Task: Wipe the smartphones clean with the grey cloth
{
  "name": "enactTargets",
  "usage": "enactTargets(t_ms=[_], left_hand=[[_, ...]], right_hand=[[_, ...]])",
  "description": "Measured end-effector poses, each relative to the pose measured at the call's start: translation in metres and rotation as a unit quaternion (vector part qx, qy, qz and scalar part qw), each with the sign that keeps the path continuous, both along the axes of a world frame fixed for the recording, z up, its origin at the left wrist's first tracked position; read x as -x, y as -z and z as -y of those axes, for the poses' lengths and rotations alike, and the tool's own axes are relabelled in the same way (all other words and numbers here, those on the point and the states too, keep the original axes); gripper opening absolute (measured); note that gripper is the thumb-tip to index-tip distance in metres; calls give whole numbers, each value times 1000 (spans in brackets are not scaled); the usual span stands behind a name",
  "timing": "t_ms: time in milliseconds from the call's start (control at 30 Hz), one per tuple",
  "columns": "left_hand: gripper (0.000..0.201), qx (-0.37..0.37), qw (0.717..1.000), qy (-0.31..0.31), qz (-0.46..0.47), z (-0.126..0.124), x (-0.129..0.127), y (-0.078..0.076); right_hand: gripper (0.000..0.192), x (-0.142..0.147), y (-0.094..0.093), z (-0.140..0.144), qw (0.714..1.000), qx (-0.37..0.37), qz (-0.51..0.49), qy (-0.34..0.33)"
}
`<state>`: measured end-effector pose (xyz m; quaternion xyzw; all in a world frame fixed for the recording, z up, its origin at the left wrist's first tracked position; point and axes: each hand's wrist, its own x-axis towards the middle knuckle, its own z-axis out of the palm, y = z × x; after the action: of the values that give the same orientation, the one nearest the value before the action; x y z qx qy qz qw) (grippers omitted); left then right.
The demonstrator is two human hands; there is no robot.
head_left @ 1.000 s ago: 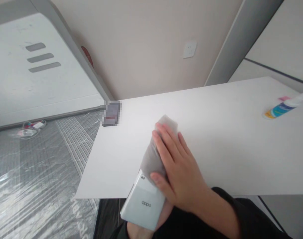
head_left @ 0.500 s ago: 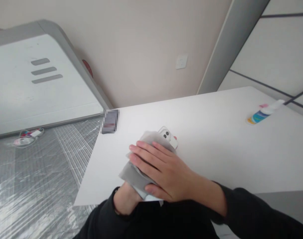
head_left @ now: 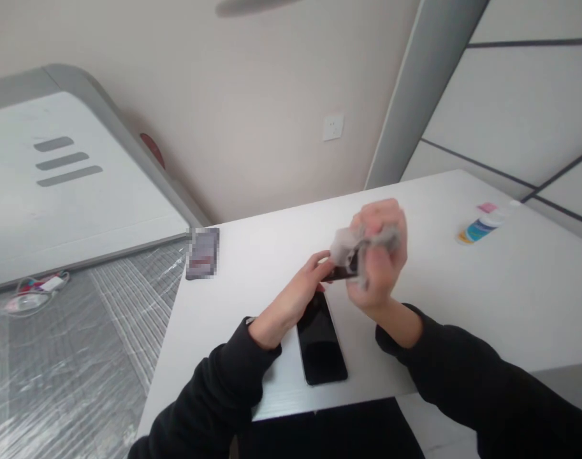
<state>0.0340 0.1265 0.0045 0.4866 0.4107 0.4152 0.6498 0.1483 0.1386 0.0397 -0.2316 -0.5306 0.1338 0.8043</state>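
A grey cloth [head_left: 344, 246] is bunched in my right hand [head_left: 380, 255], whose fingers are closed and slightly blurred. The cloth wraps over the far end of a dark, flat object [head_left: 342, 273] that looks like a phone tilted edge-on; most of it is hidden. My left hand [head_left: 306, 285] grips the near end of that object between thumb and fingers. Below my hands a smartphone [head_left: 322, 347] lies flat on the white table [head_left: 214, 344], its black screen facing up. My left hand and wrist overlap its upper left part.
Toward the table's right side stands a spray bottle [head_left: 482, 228] with a blue and yellow label. A pixelated flat item [head_left: 203, 254] lies at the left table edge. Further left are a plastic-covered mattress [head_left: 71, 344] with cables [head_left: 37, 296] and a white headboard [head_left: 80, 210].
My right hand has lifted from lying flat on the cloth and now clutches it, higher up. My left hand has come out from under the cloth. The black-screened smartphone on the table now shows.
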Motion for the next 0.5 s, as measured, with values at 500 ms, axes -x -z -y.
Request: enactTargets(t_ms=[500], left_hand=[[62,-227,923,-199,-238,-16,36,7]], right_hand=[[44,-36,54,-68,855,394,-117,-315]])
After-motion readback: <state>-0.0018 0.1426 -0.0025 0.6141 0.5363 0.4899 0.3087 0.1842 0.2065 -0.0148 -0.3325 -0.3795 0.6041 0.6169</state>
